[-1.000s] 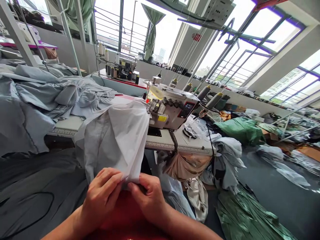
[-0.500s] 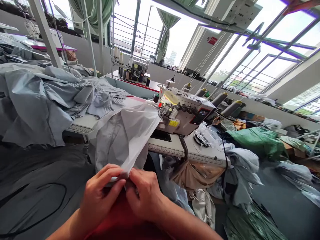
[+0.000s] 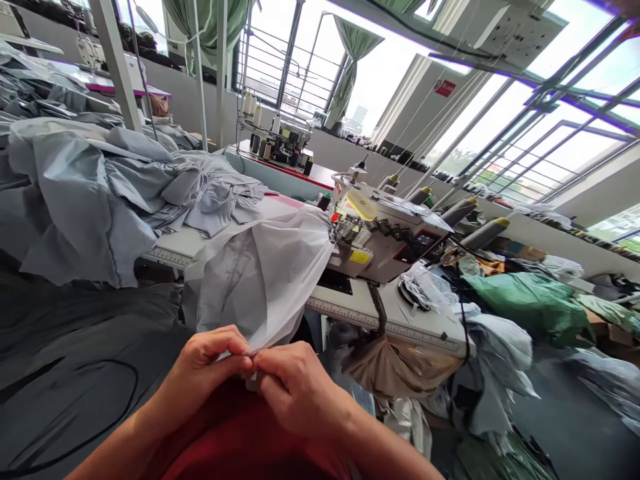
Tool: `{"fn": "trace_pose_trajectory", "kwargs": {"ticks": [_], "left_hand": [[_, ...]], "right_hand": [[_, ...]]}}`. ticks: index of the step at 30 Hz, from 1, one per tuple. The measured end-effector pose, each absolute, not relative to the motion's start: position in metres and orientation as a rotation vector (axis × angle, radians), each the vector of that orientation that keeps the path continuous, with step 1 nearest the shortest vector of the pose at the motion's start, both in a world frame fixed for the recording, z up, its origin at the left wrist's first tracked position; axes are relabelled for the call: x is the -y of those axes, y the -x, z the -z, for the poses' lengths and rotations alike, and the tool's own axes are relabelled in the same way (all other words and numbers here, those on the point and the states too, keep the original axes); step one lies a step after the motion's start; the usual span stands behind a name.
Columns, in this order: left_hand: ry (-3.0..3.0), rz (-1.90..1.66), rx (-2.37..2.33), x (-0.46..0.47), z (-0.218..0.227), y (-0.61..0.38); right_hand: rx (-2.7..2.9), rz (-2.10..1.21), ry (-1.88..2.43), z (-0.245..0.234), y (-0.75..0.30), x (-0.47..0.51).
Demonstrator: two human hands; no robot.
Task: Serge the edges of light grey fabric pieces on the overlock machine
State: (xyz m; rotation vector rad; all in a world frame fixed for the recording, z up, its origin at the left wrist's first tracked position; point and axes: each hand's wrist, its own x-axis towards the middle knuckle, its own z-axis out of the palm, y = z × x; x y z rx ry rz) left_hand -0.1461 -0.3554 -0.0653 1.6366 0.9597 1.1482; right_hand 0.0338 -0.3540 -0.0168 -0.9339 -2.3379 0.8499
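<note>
A thin, pale grey fabric piece (image 3: 260, 267) stretches from the sewing machine (image 3: 385, 230) down to my hands, and its far end lies at the machine's needle area. My left hand (image 3: 210, 363) pinches the near edge of the cloth between thumb and fingers. Right beside it, my right hand (image 3: 295, 380) grips the same edge, with the fingertips of both hands nearly touching. A small bit of the cloth shows below the fingers. The cloth drapes over the front edge of the sewing table (image 3: 345, 307).
On the left lies a heap of grey fabric (image 3: 125, 193). Dark cloth (image 3: 80, 373) spreads below it. Under the table hangs a brown cloth (image 3: 400, 367), and a green plastic bag (image 3: 530, 300) sits at the right. A second machine (image 3: 287, 143) stands behind.
My fingertips have drawn closer together on the fabric edge, and the left fingers have closed more tightly. The cloth near the machine hangs looser and fuller. The view has shifted slightly.
</note>
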Motion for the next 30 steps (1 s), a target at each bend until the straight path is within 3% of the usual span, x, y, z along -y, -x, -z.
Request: {"fn": "trace_pose_trajectory", "kwargs": {"ticks": [4, 12, 22, 30], "left_hand": [[-1.734, -1.2, -1.001, 0.354, 0.062, 0.145], [-2.259, -1.631, -1.102, 0.363, 0.053, 0.145], [-2.62, -1.63, -1.008, 0.364, 0.058, 0.145], [-2.659, -1.596, -1.025, 0.371, 0.053, 0.147]], "right_hand": [[2.214, -0.965, 0.924, 0.018, -0.039, 0.352], [2.357, -0.147, 0.725, 0.0, -0.054, 0.335], [2.819, -0.173, 0.622, -0.031, -0.041, 0.321], [2.815, 0.111, 0.532, -0.035, -0.039, 0.329]]}}
